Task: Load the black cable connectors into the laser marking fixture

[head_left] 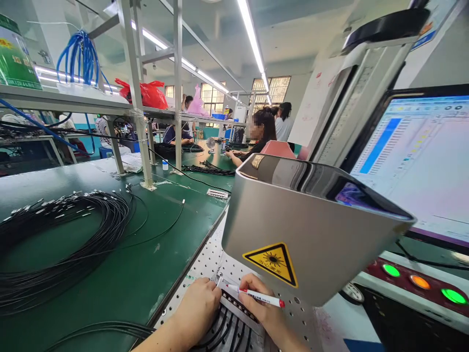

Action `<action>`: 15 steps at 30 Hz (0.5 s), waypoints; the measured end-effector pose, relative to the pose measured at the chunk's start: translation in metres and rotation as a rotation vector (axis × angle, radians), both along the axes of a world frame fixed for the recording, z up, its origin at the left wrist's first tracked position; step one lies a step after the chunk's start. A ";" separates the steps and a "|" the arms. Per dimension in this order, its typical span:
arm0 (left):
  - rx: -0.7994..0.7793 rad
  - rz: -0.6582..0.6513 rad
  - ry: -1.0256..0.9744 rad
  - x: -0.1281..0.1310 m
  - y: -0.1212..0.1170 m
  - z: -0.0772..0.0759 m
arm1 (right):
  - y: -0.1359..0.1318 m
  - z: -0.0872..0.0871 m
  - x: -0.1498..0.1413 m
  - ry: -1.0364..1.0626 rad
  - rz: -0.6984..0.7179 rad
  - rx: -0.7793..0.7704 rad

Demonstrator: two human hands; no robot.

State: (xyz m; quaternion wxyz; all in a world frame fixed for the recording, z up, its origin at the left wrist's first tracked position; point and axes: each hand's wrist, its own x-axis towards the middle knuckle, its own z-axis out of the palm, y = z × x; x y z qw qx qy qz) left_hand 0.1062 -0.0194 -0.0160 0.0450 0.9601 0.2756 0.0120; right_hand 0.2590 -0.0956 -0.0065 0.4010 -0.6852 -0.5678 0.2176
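My right hand (266,320) grips a white marker pen (266,298) with red ends, its tip pointing left. My left hand (196,310) is closed, with a small white cable connector (220,281) poking out at its fingertips, close to the pen tip. Beneath the hands lies a metal fixture (234,289) with a row of slots. Several black cables (229,327) run from the slots toward me. The fixture rests on a perforated metal plate (198,274), below the grey laser head (315,234) with its yellow warning triangle.
A big coil of black cables (106,220) with white ends lies on the green table (157,244) to the left. Shelf posts (137,98) rise behind it. At right stand a monitor (414,161) and a panel with lit buttons (419,282). People sit farther back.
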 end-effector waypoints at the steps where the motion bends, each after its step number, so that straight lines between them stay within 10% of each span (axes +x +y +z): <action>1: -0.002 0.000 0.006 0.000 0.000 0.001 | 0.004 -0.003 0.000 0.000 0.017 -0.003; 15: -0.024 -0.003 -0.021 -0.001 0.002 -0.005 | -0.007 -0.010 0.012 -0.015 -0.013 -0.074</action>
